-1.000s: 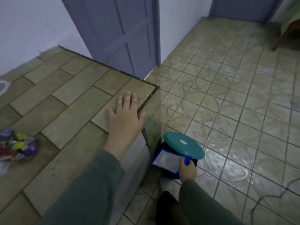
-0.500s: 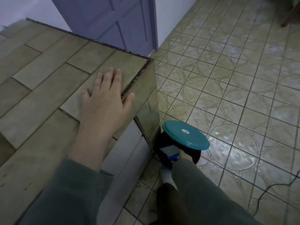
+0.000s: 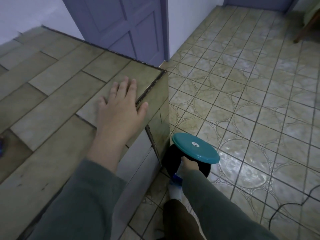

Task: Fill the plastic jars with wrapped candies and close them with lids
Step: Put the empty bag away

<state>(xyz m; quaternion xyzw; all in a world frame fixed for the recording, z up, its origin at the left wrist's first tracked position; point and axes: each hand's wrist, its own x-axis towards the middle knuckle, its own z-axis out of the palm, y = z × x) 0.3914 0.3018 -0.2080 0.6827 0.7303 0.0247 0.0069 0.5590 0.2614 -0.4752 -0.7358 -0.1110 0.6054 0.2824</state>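
Note:
My left hand lies flat with straight fingers on the tiled table top, right at its right edge near the corner. My right hand reaches down beside the table into a black bin on the floor, just under its tilted teal lid. The lid hides that hand's fingers. A small blue piece shows beside my right wrist; I cannot tell what it is. No jar is in view. Only a blue sliver of the candy bag shows at the left edge.
A purple door stands behind the table corner. Patterned floor tiles stretch away to the right. My foot in a white sock is on the floor beneath the bin. A dark cable lies on the floor at lower right.
The blue-and-white packet my right hand held has gone from sight as the hand moved under the teal lid. My view swung right, pushing the candy bag to the left edge. The left hand stayed put.

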